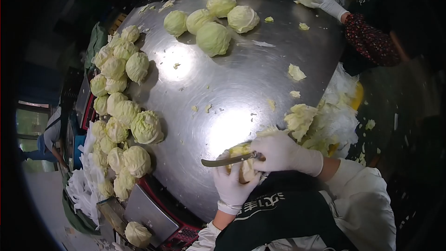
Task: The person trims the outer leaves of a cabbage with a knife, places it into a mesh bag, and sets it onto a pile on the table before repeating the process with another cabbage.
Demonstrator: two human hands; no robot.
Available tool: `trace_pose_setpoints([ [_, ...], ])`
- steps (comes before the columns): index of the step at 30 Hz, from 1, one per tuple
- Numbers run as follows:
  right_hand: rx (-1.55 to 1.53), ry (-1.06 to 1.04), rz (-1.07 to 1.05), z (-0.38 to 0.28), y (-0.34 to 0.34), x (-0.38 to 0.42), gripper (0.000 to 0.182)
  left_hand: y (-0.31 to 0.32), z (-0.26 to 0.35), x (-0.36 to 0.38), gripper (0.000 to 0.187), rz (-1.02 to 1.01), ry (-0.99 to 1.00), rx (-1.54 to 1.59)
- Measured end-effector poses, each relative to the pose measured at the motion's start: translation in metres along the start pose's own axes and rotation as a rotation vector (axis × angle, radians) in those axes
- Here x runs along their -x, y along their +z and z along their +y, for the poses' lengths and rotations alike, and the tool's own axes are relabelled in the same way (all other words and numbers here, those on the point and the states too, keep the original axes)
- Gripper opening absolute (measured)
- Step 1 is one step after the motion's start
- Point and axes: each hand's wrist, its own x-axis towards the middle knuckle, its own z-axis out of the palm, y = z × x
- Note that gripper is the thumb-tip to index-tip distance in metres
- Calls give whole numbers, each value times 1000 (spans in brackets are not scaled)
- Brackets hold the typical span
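In a white glove, my left hand [234, 188] is wrapped round a cabbage [249, 172] close to my apron, at the table's near edge. My right hand [280, 151], also gloved, grips a knife [227, 161] by its handle, and the curved blade points left across the cabbage. Part of the cabbage is hidden behind the blade and my fingers. A pale leaf piece shows just beyond my right knuckles, and a loose outer cabbage leaf [301, 120] lies to the right of that hand.
Whole cabbages [213, 38] stand at the back of the metal table [195, 97]; more line its left side [114, 67]. A scale [151, 214] stands front left, a cabbage beside it. White netting [341, 111] hangs at the right edge. Co-workers' gloved hands [327, 2] hold cabbages at the far side.
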Motion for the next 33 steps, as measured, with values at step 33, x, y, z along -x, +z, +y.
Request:
trace_pose_setpoints([
  [33, -292, 331, -97, 11, 90, -11, 35, -42, -82, 63, 95, -33, -460, 678],
])
